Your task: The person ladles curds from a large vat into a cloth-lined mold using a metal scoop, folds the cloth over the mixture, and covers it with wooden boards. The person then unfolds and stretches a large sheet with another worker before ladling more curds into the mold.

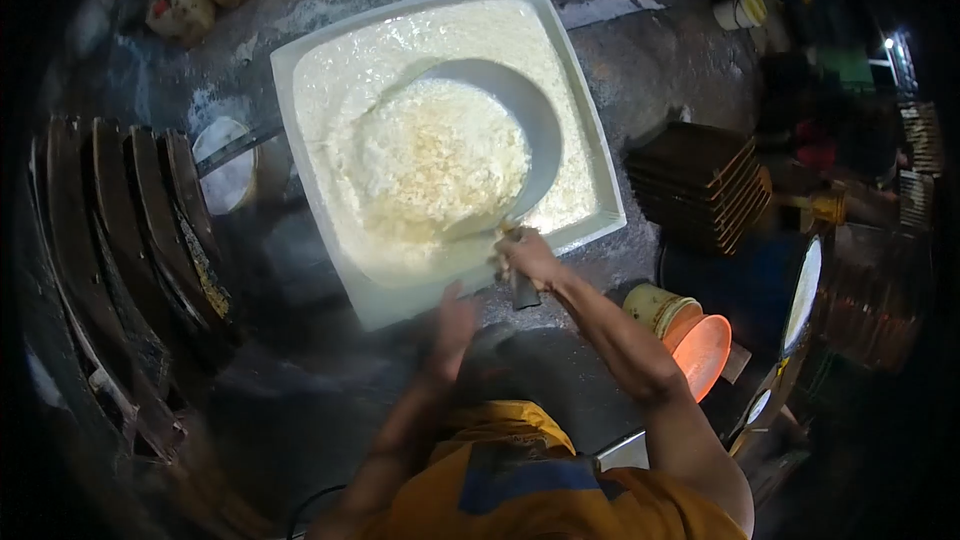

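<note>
A large white square tub (600,165) holds a pale, lumpy, wet mass that looks like curds. Within it sits a big round pale-grey scoop (545,135), filled with white and slightly yellowish lumps (440,155). My right hand (528,258) is closed around a short handle at the scoop's near side, above the tub's near rim; the handle's dark end pokes out below the fist. Smeared by motion, my left hand (456,325) is beside the tub's near rim, and its fingers cannot be made out clearly.
Dark curved slats (140,230) stand at the left, near a round white container (225,165). Stacked dark trays (700,185) are to the right. An orange basin (702,355) leans by a pale bucket (660,308). Another bucket (740,10) stands at the upper right on the dark, wet floor.
</note>
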A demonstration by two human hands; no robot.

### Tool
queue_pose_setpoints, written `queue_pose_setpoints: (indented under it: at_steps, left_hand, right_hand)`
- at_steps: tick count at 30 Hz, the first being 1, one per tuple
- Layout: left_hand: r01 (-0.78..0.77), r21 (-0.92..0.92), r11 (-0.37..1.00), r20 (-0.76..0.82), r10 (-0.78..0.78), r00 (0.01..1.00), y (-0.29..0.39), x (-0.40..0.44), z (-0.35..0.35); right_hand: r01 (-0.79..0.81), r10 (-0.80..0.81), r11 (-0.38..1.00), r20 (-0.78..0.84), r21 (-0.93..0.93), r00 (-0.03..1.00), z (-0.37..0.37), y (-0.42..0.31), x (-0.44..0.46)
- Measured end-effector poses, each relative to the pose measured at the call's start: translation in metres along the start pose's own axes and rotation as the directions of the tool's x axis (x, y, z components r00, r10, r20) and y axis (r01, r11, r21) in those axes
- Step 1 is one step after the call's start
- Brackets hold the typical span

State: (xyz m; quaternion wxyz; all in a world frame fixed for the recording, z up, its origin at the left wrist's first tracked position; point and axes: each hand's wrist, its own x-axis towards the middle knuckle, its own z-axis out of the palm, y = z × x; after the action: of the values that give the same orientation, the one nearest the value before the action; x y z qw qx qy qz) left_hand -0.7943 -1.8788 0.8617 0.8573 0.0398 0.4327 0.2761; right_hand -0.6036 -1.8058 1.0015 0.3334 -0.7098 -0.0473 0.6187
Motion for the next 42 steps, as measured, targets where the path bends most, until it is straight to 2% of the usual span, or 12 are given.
queue_pose_setpoints:
  at_steps: [2, 4, 8, 14, 17, 22, 24, 29, 31, 34, 36, 42]
  left_hand:
    - [-0.196, 0.311, 0.93, 0.094, 0.175, 0.98, 0.002, -0.012, 0.006]
    - [-0.092, 0.205, 0.974, 0.047, 0.084, 0.995, 0.014, -0.012, 0.018]
    - [0.079, -0.126, 0.989, -0.108, -0.093, 0.99, 0.031, -0.007, 0.038]
    - [0.029, -0.175, 0.984, -0.272, -0.077, 0.959, 0.019, -0.01, 0.08]
    - [0.174, 0.271, 0.947, -0.26, -0.102, 0.96, -0.017, -0.018, 0.12]
    - [0.137, 0.943, 0.303, 0.028, -0.483, 0.875, -0.139, -0.043, 0.159]
    - [-0.014, 0.994, 0.106, 0.075, -0.601, 0.796, -0.208, -0.097, 0.191]
    - [-0.586, 0.794, -0.16, 0.215, -0.828, 0.518, -0.372, -0.208, 0.215]
    - [-0.721, 0.663, -0.201, 0.258, -0.843, 0.471, -0.433, -0.246, 0.206]
    - [-0.795, 0.492, -0.355, 0.314, -0.779, 0.543, -0.483, -0.262, 0.19]
    - [-0.802, 0.243, -0.545, 0.399, -0.697, 0.595, -0.492, -0.262, 0.176]
    - [-0.821, 0.118, -0.559, 0.563, -0.643, 0.519, -0.484, -0.229, 0.177]
  right_hand:
    - [0.122, -0.219, 0.914, -0.216, -0.387, 0.951, -0.022, -0.02, -0.014]
    - [0.146, -0.678, 0.632, -0.452, -0.761, 0.579, -0.064, 0.001, -0.006]
    - [0.479, -0.801, 0.556, -0.592, -0.68, 0.09, -0.122, -0.019, -0.108]
    - [0.784, -0.344, 0.603, -0.935, -0.145, 0.091, -0.198, 0.09, -0.308]
    - [0.932, -0.025, 0.339, -0.99, 0.125, 0.142, -0.212, 0.192, -0.383]
    - [0.938, 0.325, -0.154, -0.881, 0.31, 0.344, -0.235, 0.392, -0.422]
    - [0.871, 0.476, -0.395, -0.746, 0.29, 0.465, -0.257, 0.451, -0.399]
    - [0.085, 0.159, -0.987, -0.779, -0.135, 0.607, -0.292, 0.573, -0.263]
    - [-0.375, 0.063, -0.866, -0.816, -0.332, 0.575, -0.279, 0.608, -0.225]
    - [-0.617, 0.079, -0.52, -0.752, -0.591, 0.654, -0.252, 0.622, -0.203]
    - [-0.607, 0.055, -0.44, -0.695, -0.662, 0.717, -0.214, 0.647, -0.188]
    - [-0.145, 0.367, -0.609, -0.439, -0.78, 0.82, -0.117, 0.711, -0.117]
